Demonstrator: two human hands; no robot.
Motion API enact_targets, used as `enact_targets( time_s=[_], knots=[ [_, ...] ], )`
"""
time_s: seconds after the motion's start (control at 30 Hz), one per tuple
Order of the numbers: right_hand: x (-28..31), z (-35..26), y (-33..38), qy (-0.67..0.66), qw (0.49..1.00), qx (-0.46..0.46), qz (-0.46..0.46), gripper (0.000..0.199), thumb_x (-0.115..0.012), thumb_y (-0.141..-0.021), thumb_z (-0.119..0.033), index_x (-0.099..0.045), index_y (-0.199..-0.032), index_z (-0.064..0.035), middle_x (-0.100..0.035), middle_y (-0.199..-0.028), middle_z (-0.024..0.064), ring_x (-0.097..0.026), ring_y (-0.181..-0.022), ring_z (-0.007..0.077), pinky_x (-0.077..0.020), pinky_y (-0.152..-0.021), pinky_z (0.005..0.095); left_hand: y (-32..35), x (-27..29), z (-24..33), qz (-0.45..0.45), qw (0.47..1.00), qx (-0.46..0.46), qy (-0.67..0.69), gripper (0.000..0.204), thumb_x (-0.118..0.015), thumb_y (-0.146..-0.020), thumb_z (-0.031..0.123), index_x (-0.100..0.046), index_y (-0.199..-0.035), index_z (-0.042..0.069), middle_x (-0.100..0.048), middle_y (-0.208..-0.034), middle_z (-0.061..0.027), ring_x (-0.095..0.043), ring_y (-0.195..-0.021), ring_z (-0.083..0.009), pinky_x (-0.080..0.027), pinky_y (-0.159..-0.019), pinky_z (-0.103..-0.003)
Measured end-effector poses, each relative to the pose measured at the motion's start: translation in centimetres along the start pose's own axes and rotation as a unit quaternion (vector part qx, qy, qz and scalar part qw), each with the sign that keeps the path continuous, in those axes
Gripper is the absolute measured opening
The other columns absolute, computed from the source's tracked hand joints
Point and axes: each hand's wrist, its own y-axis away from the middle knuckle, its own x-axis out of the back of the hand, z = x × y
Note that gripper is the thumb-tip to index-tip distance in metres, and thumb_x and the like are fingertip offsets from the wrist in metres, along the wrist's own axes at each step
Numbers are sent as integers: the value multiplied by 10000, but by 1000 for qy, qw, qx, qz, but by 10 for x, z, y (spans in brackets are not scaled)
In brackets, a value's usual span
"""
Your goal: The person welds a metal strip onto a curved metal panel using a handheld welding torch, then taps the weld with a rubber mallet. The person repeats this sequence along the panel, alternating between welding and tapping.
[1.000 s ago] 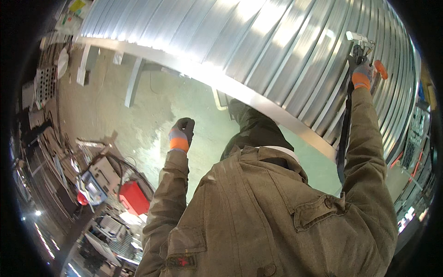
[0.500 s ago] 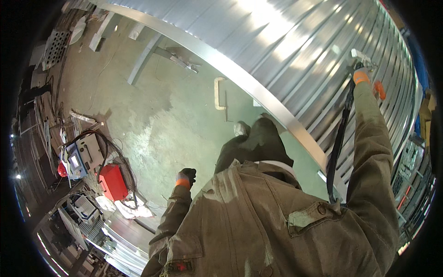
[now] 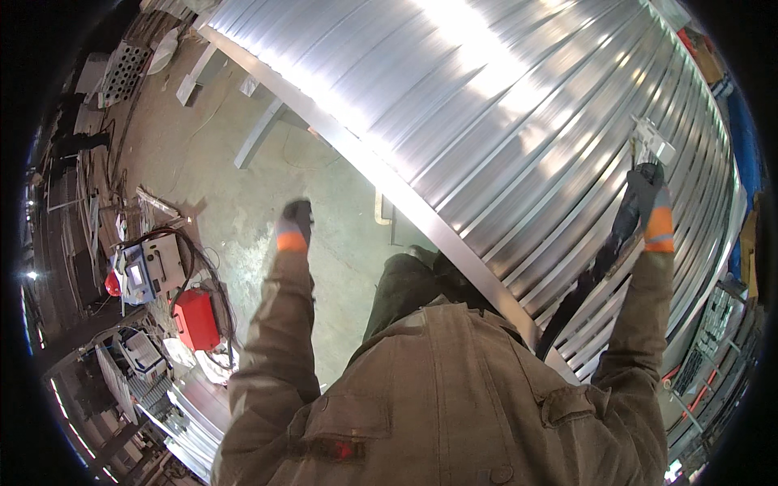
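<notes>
My right hand [image 3: 647,183], in a dark glove with an orange cuff, is closed around a welding gun [image 3: 651,142] with a pale, blocky head. A thick black sleeved cable [image 3: 596,271] runs from it back toward my body. The gun is over a large ribbed silver metal panel [image 3: 454,121]; whether it touches the ribs I cannot tell. My left hand [image 3: 297,217], gloved the same way, is off to the left above the floor. Its fingers are curled in, and no object shows in them. The panel's smooth edge rail [image 3: 405,198] runs diagonally between my two hands.
A C-shaped clamp [image 3: 381,209] shows beside the rail. At left are a red box [image 3: 197,320], a pale machine with a screen [image 3: 136,275] and looped dark cables [image 3: 219,283]. Metal bars [image 3: 258,138] stick out from under the panel. Racked stock [image 3: 713,356] stands at right.
My left hand has moved forward and slightly left, its arm stretching out. My right hand has come nearer with the welding gun, whose head has turned. My body has shifted closer to the panel.
</notes>
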Motion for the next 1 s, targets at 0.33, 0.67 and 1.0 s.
enact_targets(
  time_s=[0.33, 0.67, 1.0],
  knots=[
    [-52, -182, 98, -294, 903, 41, -309, 384, -711, -1042, -182, -689, -1378, 2, -746, -1128, 83, -714, -975, 159, -582, -871, 297, -133, -79, 160, 100, 951, 148, 254, 1008, -508, -974, 847, -385, -1639, 99, -602, -1485, -183, -636, -1231, -362, -529, -1003, -496],
    [-138, -274, 86, -170, 870, 213, -411, 447, -816, -971, -132, -677, -1378, -9, -775, -1237, 127, -750, -1093, 211, -610, -937, 335, -232, -111, 118, 49, 841, 195, 502, 594, -420, -1119, 577, -662, -1369, 96, -687, -1307, -111, -651, -1212, -313, -551, -967, -514],
    [-217, -262, 53, -126, 834, 359, -400, 370, -782, -972, -125, -712, -1324, -34, -784, -1174, 152, -783, -1022, 275, -632, -871, 375, -296, -114, 58, 37, 982, 124, -135, 501, -432, -1119, 454, -695, -1327, 82, -715, -1277, -106, -669, -1158, -293, -547, -964, -449]
  ],
)
